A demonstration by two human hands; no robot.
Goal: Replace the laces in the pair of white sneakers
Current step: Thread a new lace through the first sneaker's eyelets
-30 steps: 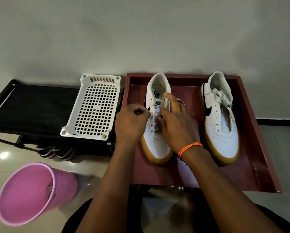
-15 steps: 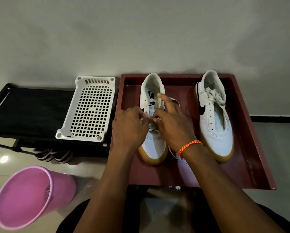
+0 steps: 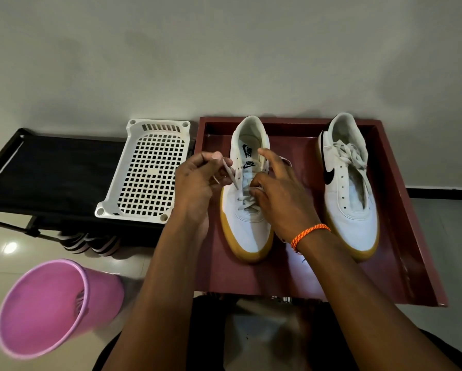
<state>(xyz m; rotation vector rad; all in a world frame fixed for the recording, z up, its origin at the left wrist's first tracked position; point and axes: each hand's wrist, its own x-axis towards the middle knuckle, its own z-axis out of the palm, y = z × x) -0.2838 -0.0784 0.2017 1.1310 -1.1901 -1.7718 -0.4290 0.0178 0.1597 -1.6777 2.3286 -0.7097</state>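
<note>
A: While the lace (image 3: 231, 175) runs taut from an eyelet up to the left hand (image 3: 197, 178), where does the shoe itself sit?

B: The left sneaker (image 3: 247, 188) lies in the dark red tray (image 3: 401, 236), toe toward the person, with only the lower eyelets crossed. I'd say it sits there so both hands can work from above — and the tray keeps the pair together.

A: And the fingers?

B: The left hand's fingers are curled tight, pinching the lace end and drawing it up and out to the side. The right hand (image 3: 276, 202) rests on the tongue area; its forefinger points out straight over the shoe's opening, while the others bend down at the crossings, probably steadying them. Whether they actually pinch a strand, I cannot tell.

A: The other shoe?

B: The right sneaker (image 3: 349, 183) stands well apart in the same tray, its lace bunched loosely near the top. Beyond that — a white perforated basket (image 3: 146, 172) just beside the tray, and a pink bucket (image 3: 50, 309) tipped over on the floor.
</note>
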